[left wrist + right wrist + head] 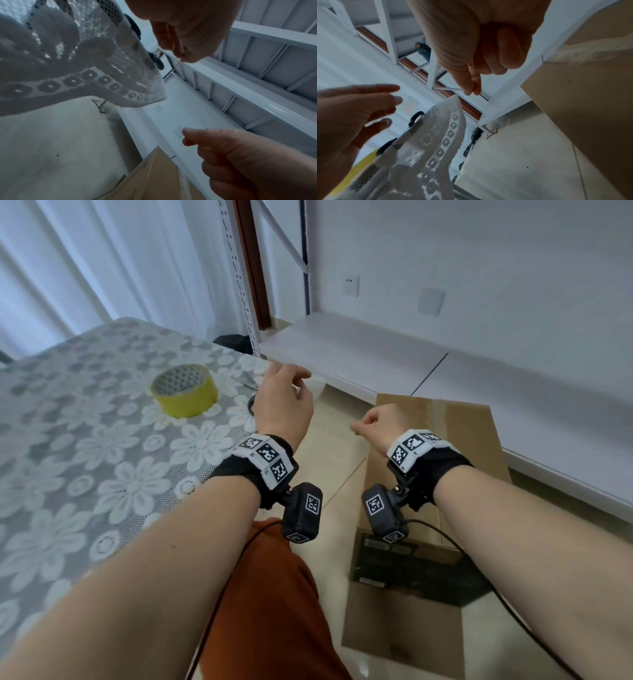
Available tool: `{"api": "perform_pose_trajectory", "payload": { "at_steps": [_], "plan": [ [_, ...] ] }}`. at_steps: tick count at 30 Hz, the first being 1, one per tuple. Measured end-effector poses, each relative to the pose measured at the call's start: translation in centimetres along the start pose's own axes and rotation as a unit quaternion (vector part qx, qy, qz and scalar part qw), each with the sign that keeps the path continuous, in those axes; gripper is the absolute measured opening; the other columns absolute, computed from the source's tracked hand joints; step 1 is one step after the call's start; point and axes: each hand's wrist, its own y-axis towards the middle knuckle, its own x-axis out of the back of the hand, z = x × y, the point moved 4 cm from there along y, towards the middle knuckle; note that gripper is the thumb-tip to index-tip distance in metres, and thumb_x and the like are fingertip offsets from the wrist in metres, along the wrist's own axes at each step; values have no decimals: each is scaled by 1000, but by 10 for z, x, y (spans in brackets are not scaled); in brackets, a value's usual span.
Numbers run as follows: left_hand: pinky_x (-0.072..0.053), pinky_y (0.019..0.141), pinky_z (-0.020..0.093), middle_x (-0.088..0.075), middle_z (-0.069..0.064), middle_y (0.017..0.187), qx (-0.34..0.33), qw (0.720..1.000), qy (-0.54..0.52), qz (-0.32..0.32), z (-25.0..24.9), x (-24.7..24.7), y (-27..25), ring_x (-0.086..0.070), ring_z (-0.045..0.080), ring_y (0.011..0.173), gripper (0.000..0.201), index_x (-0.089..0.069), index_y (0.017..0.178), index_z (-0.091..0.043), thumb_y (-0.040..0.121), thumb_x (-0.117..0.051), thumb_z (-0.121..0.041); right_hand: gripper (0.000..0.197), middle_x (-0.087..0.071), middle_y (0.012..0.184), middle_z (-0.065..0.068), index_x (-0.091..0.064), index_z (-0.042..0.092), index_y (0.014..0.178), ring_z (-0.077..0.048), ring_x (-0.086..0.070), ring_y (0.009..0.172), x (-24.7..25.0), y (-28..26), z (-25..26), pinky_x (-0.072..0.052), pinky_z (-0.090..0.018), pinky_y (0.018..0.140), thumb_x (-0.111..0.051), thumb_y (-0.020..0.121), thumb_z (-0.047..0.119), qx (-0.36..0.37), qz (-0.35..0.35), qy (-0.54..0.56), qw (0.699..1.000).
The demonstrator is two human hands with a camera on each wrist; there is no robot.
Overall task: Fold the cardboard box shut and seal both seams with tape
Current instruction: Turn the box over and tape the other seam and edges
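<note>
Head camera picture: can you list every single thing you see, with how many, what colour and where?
tape roll: one, yellow, on the table, left of the left hand
table: one, white lace flower cloth over grey, left side
cardboard box: one, brown, on the floor under the right hand, near flap open
scissors: one, dark handles, table's far edge, mostly hidden behind the left hand
shelf: one, white, low along the wall
wall socket: one, white, on the wall
trousers: orange, bottom centre
left hand: one, fingers loose, holds nothing
right hand: one, fingers curled, holds nothing

Tape roll on table, left; box on floor, right.
</note>
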Motion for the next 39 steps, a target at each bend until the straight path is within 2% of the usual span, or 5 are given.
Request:
{"api": "perform_pose_trajectory", "payload": {
  "at_steps": [7,20,24,30,39],
  "plan": [
    [-11,118,45,-28,18,151,181,961,208,-18,25,37,26,-20,34,142,60,-35,140,-9,84,-56,-15,16,-68,96,-10,-70,1,91,-22,-61,77,-8,-1,18,-47,-28,65,-59,88,13,39,-4,-9,999],
    [-15,113,31,-69,-6,105,66,988,61,-126,-8,61,27,-60,13,105,35,-59,121,-24,87,-60,-12,16,-60,78,-5,-67,7,87,-22,-61,78,14,-13,-6,-56,-39,82,-61,82,-6,5,-5,62,998],
    [-26,110,34,-69,-3,111,-70,998,-4,2,-65,24,14,-57,16,105,29,-67,116,-23,88,-63,-23,32,-61,97,-11,-57,6,114,-24,-62,79,27,-12,-7,-56,-44,81,-68,85,16,-1,-50,143,989],
    [-48,72,14,-70,4,98,22,923,-242,297,-90,-54,-30,-60,7,81,22,-68,111,-7,91,-61,-14,85,-53,118,-4,-24,21,147,-21,-61,96,58,-19,-29,-58,-42,76,-73,78,13,6,-19,167,986],
    [-47,75,39,-60,11,79,131,862,-270,408,-82,-129,-75,-58,26,76,49,-61,82,-6,85,-55,-54,62,-58,104,-6,-51,10,117,-17,-59,90,76,-27,-91,-54,-24,69,-85,65,13,-15,76,87,993]
  ]
}}
